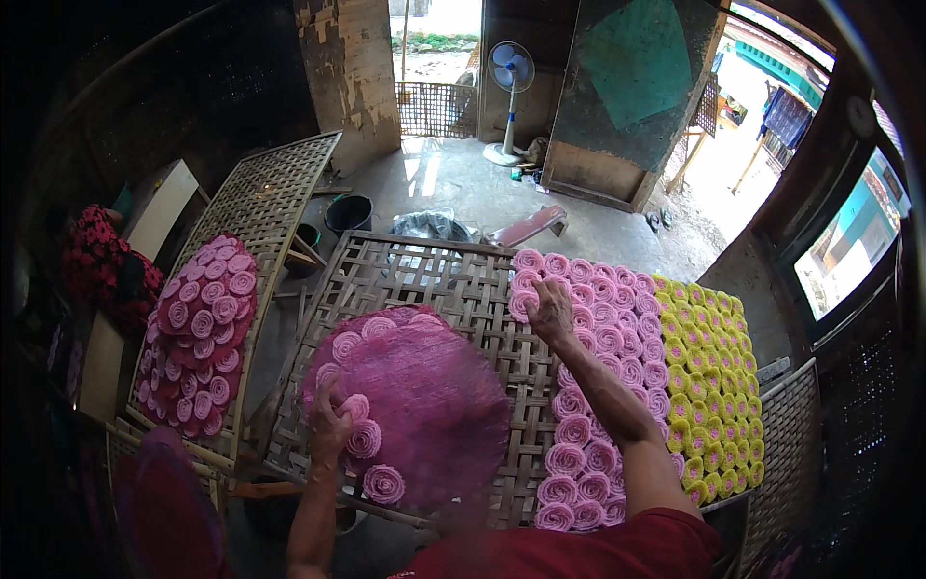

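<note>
My left hand (pixel 329 422) rests on a round pink woven tray (pixel 424 396), fingers closed around a pink spiral noodle coil (pixel 355 408); more pink coils (pixel 384 482) lie along the tray's near and far rim. My right hand (pixel 551 307) reaches far forward over a large woven bamboo rack (pixel 434 280) and presses a pink coil (pixel 522 305) down at the far left of rows of pink coils (pixel 598 338). Rows of yellow coils (pixel 709 376) fill the rack's right side.
A second bamboo rack (pixel 275 188) at the left carries a round tray of pink coils (pixel 201 333). A person in red patterned clothing (pixel 101 270) sits at the far left. Black buckets (pixel 347 212), a standing fan (pixel 508 96) and a concrete floor lie beyond.
</note>
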`<state>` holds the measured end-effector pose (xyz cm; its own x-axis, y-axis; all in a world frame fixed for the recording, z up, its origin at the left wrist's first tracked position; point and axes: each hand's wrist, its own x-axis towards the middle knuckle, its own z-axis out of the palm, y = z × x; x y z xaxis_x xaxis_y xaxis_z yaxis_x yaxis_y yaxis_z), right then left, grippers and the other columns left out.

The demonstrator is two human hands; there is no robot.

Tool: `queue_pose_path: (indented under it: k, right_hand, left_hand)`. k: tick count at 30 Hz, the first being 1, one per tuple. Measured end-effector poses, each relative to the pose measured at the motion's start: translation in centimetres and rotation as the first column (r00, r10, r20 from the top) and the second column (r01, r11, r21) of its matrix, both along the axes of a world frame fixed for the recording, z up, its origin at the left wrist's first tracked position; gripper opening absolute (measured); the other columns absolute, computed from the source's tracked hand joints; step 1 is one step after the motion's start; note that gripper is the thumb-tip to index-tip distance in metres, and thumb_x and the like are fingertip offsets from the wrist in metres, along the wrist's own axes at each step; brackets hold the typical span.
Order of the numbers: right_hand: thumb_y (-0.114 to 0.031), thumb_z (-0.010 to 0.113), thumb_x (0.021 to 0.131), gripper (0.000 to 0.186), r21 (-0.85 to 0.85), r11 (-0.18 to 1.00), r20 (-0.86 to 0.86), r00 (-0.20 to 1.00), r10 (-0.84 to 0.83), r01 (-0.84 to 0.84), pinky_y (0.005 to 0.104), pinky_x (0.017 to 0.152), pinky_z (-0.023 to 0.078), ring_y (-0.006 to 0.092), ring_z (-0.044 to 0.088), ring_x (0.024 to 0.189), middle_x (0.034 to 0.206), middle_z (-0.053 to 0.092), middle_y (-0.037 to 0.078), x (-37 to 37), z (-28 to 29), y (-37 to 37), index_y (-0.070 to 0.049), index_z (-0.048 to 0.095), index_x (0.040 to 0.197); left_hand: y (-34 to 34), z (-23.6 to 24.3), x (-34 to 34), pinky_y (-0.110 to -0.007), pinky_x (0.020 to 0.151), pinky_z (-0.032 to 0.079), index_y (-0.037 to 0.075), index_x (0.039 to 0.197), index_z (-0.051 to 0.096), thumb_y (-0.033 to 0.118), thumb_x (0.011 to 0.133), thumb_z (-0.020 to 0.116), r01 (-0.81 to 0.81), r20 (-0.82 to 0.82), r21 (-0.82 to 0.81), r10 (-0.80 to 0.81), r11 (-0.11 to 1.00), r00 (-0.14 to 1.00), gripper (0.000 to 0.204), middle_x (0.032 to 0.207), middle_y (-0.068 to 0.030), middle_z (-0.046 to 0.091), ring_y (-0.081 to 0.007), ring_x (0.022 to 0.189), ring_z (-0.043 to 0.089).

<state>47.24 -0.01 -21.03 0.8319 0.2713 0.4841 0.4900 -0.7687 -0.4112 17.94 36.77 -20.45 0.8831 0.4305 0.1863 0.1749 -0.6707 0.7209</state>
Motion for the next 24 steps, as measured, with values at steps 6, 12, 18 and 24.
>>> queue_pose_path:
  k: [6,12,18,24]
  right_hand:
    - [-0.048,0.058,0.103,0.052,0.539,0.835,-0.809,0.205,0.551,-0.114,0.0357,0.078,0.057,0.0226,0.07,0.098,0.111,0.07,0.015,-13.3,2.2,4.2,0.0,0.066,0.12]
    - [-0.02,0.069,0.099,0.032,0.651,0.66,-0.732,0.081,0.677,0.374,0.031,0.074,0.059,0.0144,0.067,0.085,0.099,0.069,0.007,-15.6,0.2,4.4,0.002,0.063,0.121]
    - [-0.017,0.065,0.098,0.032,0.552,0.822,-0.725,0.565,0.393,0.136,0.031,0.083,0.057,0.0175,0.068,0.095,0.106,0.07,0.012,-9.4,-0.6,-1.8,0.004,0.064,0.123]
    - [-0.012,0.065,0.092,0.035,0.171,0.978,-0.456,0.889,-0.027,0.118,0.0407,0.091,0.055,0.0301,0.069,0.099,0.115,0.072,0.016,-3.8,-1.1,-4.9,0.0,0.065,0.126]
  left_hand:
    - [-7.0,2.9,-0.1,-0.037,0.078,0.055,0.005,0.135,0.057,-0.004,0.081,0.071,0.098,0.144,-0.116,-0.081,0.988,0.986,0.056,0.105,-0.0137,0.064,-0.0215,0.091,0.067]
    - [-12.3,2.7,-1.2,-0.042,0.102,0.05,0.001,0.131,0.062,-0.001,0.082,0.071,0.492,0.175,0.011,-0.487,0.87,0.856,0.05,0.123,-0.0169,0.065,-0.0336,0.117,0.063]
    - [-5.1,-1.3,-2.4,-0.043,0.11,0.046,-0.001,0.139,0.058,0.005,0.083,0.074,0.136,0.033,0.464,-0.171,0.875,0.985,0.058,0.128,-0.0185,0.063,-0.0353,0.126,0.057]
    - [-5.4,-2.5,-2.3,-0.047,0.102,0.049,0.004,0.143,0.053,0.001,0.082,0.073,0.188,-0.039,0.263,-0.184,0.946,0.982,0.065,0.115,-0.0172,0.063,-0.0358,0.112,0.061]
